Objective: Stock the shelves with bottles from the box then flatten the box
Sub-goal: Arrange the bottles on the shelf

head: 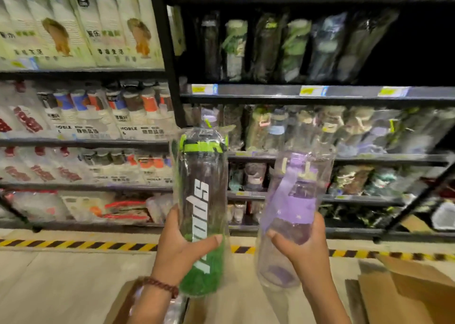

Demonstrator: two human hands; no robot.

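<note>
My left hand [179, 244] grips a tall dark bottle with a green cap and green base [202, 200], wrapped in clear plastic and held upright. My right hand [300, 247] grips a purple bottle [293, 205], also in clear plastic, tilted slightly to the right. Both bottles are raised in front of the black shelves [320, 97], where wrapped bottles stand in rows. The open cardboard box [406, 296] lies low at the right, with another flap [123, 304] under my left wrist.
The left shelving bay [83, 141] holds paper cups and white packs. A yellow-and-black hazard stripe [73, 244] runs along the floor at the foot of the shelves. The top right shelf has a dark gap [418, 47] beside its bottles.
</note>
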